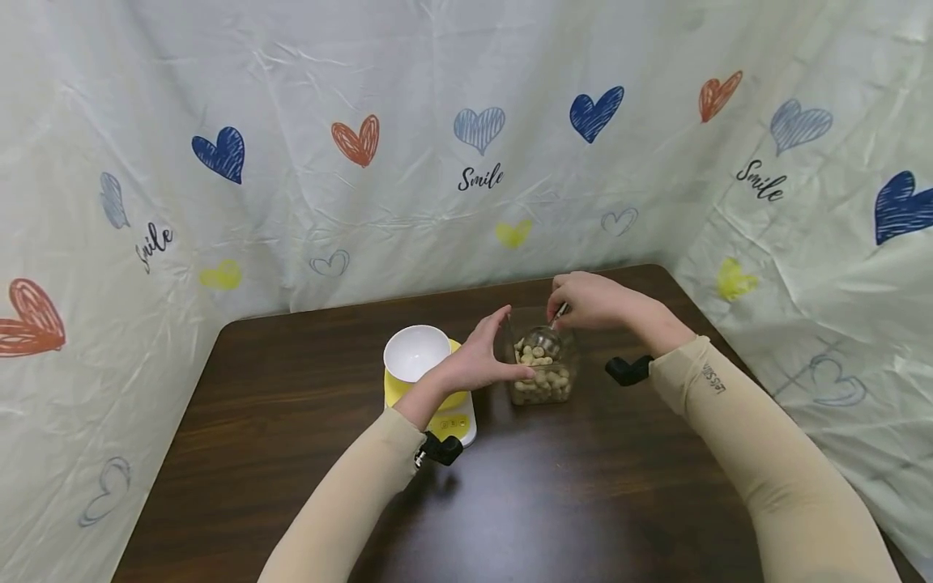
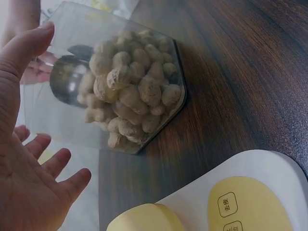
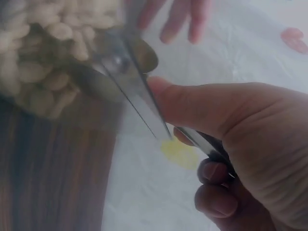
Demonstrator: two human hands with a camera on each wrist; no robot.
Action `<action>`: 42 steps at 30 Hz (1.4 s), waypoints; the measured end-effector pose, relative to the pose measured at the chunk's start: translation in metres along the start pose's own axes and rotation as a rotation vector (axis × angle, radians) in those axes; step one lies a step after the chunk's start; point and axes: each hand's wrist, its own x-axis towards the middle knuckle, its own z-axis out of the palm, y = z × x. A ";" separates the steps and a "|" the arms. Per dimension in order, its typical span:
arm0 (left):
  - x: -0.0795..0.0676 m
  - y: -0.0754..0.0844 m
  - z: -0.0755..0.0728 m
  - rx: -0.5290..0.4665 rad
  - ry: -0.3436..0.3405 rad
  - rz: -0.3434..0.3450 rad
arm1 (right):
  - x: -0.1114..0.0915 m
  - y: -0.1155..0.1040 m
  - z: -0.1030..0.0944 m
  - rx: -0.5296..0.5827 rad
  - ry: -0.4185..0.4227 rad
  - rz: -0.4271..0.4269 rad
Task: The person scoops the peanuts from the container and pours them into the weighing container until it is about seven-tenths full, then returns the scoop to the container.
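Unshelled peanuts (image 2: pixel 130 91) fill the lower part of a clear container (image 2: pixel 72 21) on the table. My right hand (image 1: pixel 594 300) grips the handle of a metal ladle (image 1: pixel 543 342), whose round bowl is down inside the container among the nuts. In the right wrist view, the thumb presses along the ladle handle (image 3: pixel 197 139) with fingers curled beneath. My left hand (image 1: pixel 474 360) is at the container's left side, thumb and fingers spread. The left wrist view shows its thumb (image 2: pixel 33 43) up by the container wall and the other fingers extended.
Left of the container, behind my left wrist, a white bowl (image 1: pixel 418 354) sits on a yellow and white kitchen scale (image 1: pixel 452 425). The dark wooden table (image 1: pixel 291 405) meets a white heart-printed curtain (image 1: pixel 408 235) at the back and sides. Each wrist carries a black mount (image 1: pixel 628 371).
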 end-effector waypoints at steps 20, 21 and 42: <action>-0.001 0.000 0.002 -0.023 0.001 -0.006 | -0.015 0.018 -0.010 0.211 -0.009 0.085; -0.001 0.000 0.001 -0.024 0.002 -0.005 | -0.016 0.019 -0.011 0.227 -0.010 0.087; 0.000 -0.002 0.000 -0.014 -0.002 0.003 | -0.010 0.027 -0.012 0.324 -0.053 0.086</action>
